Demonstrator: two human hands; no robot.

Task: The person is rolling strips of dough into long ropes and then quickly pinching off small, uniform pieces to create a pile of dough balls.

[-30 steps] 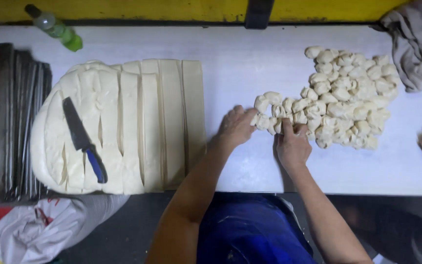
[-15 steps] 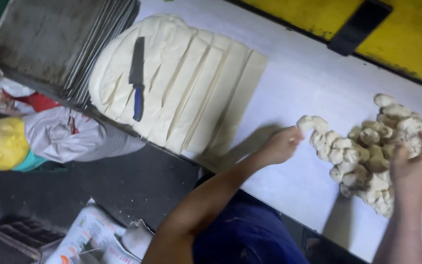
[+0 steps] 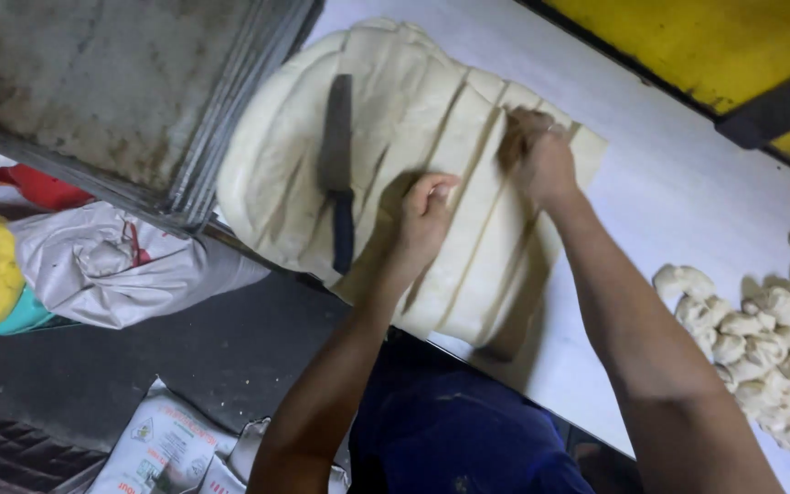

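Presently: left hand [image 3: 427,215] curled, fingertips on dough slab [image 3: 395,155] mid-table [image 3: 688,192]; right hand [image 3: 537,160] pinching strip end at far edge. One knife [image 3: 338,174] on slab. One bun pile [image 3: 770,338] at right.

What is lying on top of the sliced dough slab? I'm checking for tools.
A dark-handled knife and both hands, left and right, rest on the dough slab; anything beneath them is hidden.
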